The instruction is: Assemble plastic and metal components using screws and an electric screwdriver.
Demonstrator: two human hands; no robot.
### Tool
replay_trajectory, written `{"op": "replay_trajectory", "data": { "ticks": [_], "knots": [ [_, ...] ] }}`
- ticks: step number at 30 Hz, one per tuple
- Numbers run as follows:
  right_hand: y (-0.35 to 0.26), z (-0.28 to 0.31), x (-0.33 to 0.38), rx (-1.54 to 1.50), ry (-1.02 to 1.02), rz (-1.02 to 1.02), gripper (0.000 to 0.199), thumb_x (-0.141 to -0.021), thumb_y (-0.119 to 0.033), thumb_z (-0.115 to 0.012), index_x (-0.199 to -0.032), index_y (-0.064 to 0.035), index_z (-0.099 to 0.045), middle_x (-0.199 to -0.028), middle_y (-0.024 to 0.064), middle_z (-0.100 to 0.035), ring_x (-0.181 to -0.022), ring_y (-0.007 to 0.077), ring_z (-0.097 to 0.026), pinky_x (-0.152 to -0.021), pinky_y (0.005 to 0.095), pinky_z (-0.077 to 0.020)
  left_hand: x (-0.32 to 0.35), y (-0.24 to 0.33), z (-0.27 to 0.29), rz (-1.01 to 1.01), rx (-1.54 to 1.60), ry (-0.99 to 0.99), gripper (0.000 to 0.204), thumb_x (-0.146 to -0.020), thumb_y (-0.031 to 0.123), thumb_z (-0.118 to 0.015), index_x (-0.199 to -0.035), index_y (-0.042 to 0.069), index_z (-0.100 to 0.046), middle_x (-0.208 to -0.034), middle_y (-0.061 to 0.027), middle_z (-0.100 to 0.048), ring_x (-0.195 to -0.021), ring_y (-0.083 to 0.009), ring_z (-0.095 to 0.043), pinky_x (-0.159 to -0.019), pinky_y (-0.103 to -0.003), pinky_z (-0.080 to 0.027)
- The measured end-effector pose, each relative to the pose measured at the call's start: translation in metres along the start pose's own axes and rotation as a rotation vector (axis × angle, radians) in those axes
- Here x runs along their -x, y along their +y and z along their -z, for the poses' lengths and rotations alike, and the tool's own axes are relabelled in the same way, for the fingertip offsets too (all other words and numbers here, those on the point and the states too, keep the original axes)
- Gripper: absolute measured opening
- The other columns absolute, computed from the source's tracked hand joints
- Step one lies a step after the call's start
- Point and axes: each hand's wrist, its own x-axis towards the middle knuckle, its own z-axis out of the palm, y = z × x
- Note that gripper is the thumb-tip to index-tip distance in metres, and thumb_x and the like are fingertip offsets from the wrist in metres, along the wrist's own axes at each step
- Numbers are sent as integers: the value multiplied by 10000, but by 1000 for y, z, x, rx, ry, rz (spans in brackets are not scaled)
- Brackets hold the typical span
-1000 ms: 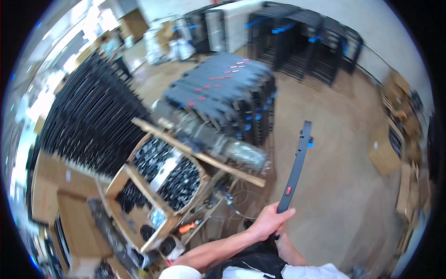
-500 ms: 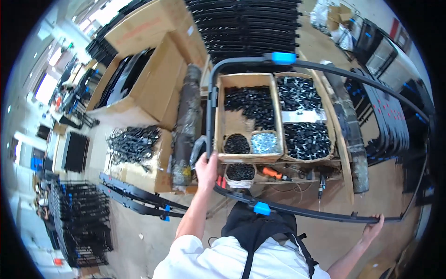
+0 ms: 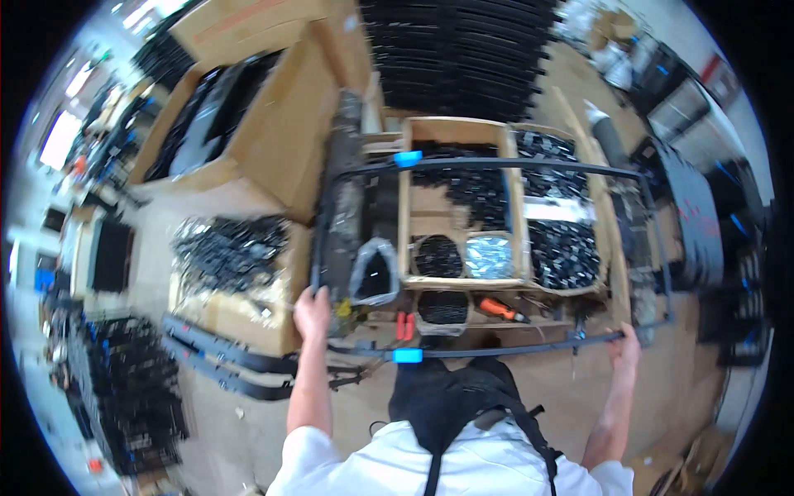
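Observation:
A large black rectangular frame (image 3: 562,166) with rounded corners is held up over the bench. One blue clip (image 3: 408,158) sits on its far bar, and a second blue clip (image 3: 408,355) on its near bar. My left hand (image 3: 312,314) is closed round the left side of the frame, close to the near left corner. Towards the near right corner, my right hand (image 3: 626,347) grips the near bar. Beneath the frame lie a cardboard box (image 3: 404,198) of small black parts and a second box (image 3: 610,273) of black and silver pieces.
An orange-handled power tool (image 3: 499,310) and red-handled pliers (image 3: 405,326) lie at the bench's near side. Left are a large carton (image 3: 273,140), a pile of black parts (image 3: 227,248) and curved black rails (image 3: 223,351). Stacked black parts (image 3: 455,58) stand behind.
The frame has shifted left and swung nearly level across the bench, its far bar coming closer. Both hands keep hold; the right has moved left and up. The view has shifted slightly.

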Motion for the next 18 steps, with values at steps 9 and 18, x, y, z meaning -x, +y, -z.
{"op": "replay_trajectory", "data": {
  "ticks": [9,18],
  "knots": [
    [55,29,-10,552,-346,-171,348,-928,-245,-692,-1195,-26,-649,-1011,124,-745,-1012,338,-752,-951,494,-593,13,-2,-26,-284,-229,257,358,-970,261,-733,-1220,4,-743,-1197,-231,-673,-1126,-440,-643,-990,-499,-508],
    [160,-13,-124,1507,45,304,992,-871,-531,-789,-1468,168,-416,-1374,359,-592,-1289,467,-615,-1083,484,-528,32,59,-33,-361,-587,377,481,-1011,243,-695,-1387,-51,-630,-1324,-265,-633,-1215,-421,-632,-1041,-485,-512]
  ]
}}
